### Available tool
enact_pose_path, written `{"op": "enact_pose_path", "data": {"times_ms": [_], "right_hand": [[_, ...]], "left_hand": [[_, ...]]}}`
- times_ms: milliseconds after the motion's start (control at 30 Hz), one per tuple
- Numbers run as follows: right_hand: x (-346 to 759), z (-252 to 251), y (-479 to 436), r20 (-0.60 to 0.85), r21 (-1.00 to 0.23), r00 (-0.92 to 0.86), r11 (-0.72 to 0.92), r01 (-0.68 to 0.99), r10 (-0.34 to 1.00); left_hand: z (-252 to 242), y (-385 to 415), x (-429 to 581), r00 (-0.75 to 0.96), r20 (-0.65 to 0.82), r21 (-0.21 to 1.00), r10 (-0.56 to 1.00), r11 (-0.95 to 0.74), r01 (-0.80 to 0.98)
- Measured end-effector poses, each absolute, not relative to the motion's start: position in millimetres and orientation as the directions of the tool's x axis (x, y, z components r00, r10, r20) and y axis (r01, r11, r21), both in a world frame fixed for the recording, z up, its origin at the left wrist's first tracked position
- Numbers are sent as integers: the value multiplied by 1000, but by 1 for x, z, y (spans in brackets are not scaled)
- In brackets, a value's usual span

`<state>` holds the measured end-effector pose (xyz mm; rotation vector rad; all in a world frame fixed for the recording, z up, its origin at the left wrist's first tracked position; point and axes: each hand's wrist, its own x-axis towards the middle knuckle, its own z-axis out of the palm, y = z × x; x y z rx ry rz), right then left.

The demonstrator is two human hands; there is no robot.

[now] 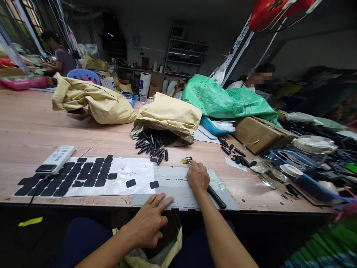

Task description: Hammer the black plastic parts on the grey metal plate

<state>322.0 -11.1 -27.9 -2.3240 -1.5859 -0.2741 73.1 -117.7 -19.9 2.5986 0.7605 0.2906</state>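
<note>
My right hand [198, 178] is closed around a small hammer [216, 197] lying over the grey board [173, 186]. The hammer's yellowish head sticks out past my fingers, and its black handle runs back toward the table edge. At the board's front edge is my left hand [147, 223], open with its fingers stretched forward and nothing visible in it. A white sheet [139, 169] to the left carries rows of black rounded stickers [103, 172]. Several black pen-like parts [152, 144] spill from a yellow-tan sack [167, 113] beyond the board.
On the left sits a white electronic device [55, 160] with a cable. More black parts [241, 160] lie right, near a cardboard box [262, 134], clear jars [314, 149] and a blue tray [312, 182]. An open sack [175, 245] is below the table edge. Two people sit farther back.
</note>
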Motion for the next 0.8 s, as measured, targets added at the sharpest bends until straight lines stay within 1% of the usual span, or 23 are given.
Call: {"op": "enact_pose_path", "data": {"times_ms": [100, 133, 200, 300, 367, 400, 500, 567, 633, 700, 800], "right_hand": [[322, -29, -10, 336, -141, 365, -337, 931, 868], [322, -29, -10, 337, -139, 366, -339, 930, 867], [322, -29, -10, 336, -139, 372, -345, 928, 865], [322, -28, -10, 325, -138, 377, -351, 926, 867], [322, -27, -10, 316, -137, 376, -350, 927, 871], [322, -27, -10, 313, -138, 374, -348, 927, 873], [323, -26, -10, 315, -145, 371, -342, 928, 874], [323, -26, -9, 315, -153, 372, -341, 928, 873], [323, -26, -9, 313, -160, 373, -339, 927, 873], [323, -27, -9, 313, -165, 373, -337, 927, 873], [323, -27, -9, 320, -168, 374, -336, 927, 871]], "left_hand": [[-8, -111, 79, 778, 135, 562, 614, -694, 450], [-3, -105, 83, 734, 158, 604, 661, -652, 458], [7, -83, 93, 589, 203, 653, 782, -557, 513], [14, -34, 111, 314, 254, 641, 915, -402, 653], [13, 0, 121, 189, 242, 596, 952, -300, 745], [11, 15, 126, 153, 220, 566, 963, -254, 785], [3, 42, 131, 116, 138, 474, 984, -168, 864], [-2, 47, 129, 116, 124, 453, 985, -160, 877], [-5, 44, 124, 111, 135, 484, 985, -163, 860], [-6, 38, 118, 128, 134, 562, 983, -182, 807], [-6, 27, 116, 235, 125, 670, 964, -257, 696]]}}
